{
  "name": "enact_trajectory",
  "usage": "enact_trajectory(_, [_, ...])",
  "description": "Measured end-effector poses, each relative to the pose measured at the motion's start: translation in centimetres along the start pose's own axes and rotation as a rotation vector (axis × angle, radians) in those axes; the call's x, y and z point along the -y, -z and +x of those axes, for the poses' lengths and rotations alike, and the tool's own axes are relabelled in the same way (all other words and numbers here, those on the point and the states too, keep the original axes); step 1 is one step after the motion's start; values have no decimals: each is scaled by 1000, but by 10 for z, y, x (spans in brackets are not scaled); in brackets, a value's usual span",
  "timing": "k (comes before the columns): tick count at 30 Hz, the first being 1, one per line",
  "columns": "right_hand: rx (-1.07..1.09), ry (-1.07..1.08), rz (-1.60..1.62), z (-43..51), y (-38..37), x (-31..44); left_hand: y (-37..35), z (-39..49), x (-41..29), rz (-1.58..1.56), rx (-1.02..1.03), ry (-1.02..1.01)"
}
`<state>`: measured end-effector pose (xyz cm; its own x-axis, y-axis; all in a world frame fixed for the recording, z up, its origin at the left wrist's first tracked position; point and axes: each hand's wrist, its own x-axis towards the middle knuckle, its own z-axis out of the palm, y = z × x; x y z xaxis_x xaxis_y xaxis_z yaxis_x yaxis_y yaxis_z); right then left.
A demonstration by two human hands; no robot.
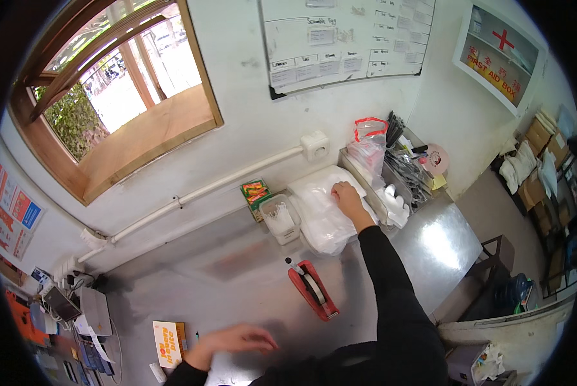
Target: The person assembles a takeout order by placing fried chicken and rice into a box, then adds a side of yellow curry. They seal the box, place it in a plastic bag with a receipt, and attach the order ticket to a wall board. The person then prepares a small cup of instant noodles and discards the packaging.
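My right hand [349, 199] reaches onto a stack of clear plastic bags [324, 229] by the wall. Its fingers are curled against the top of the stack; whether they pinch a bag is hidden. Low over the steel table [172, 270], my left hand [240, 337] holds nothing, its fingers loosely extended and a little blurred. Between the hands, a red tape dispenser [313, 290] with a roll of tape lies on the table. A marker-like pen [294, 265] rests on its upper end. Left of the bags stands a plastic tub [281, 219] of thin white strips.
A green box [255, 195] sits behind the tub. Right of the bags, a metal bin [365, 186] holds black-wrapped items and white gloves [395, 207]. A printed yellow-and-white box [169, 343] lies near my left sleeve. A printer-like device [94, 311] with cables occupies the left end.
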<state>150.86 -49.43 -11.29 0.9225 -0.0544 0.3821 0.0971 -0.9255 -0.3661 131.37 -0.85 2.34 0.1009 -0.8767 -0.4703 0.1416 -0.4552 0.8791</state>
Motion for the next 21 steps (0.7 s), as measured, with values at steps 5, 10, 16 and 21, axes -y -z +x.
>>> enact_trajectory(5, [-213, 335, 131, -31, 13, -1, 109, 25, -116, 284, -231, -134])
enact_trajectory(10, [-131, 183, 161, -23, 38, 5, 154, 158, -166, 743, -450, -508])
enact_trajectory(16, [79, 257, 69, -70, 76, 14, 180, 290, -121, 1102, -567, -512])
enact_trajectory(21, [32, 74, 407, -92, 73, -6, 191, 333, -90, 1361, -460, -417])
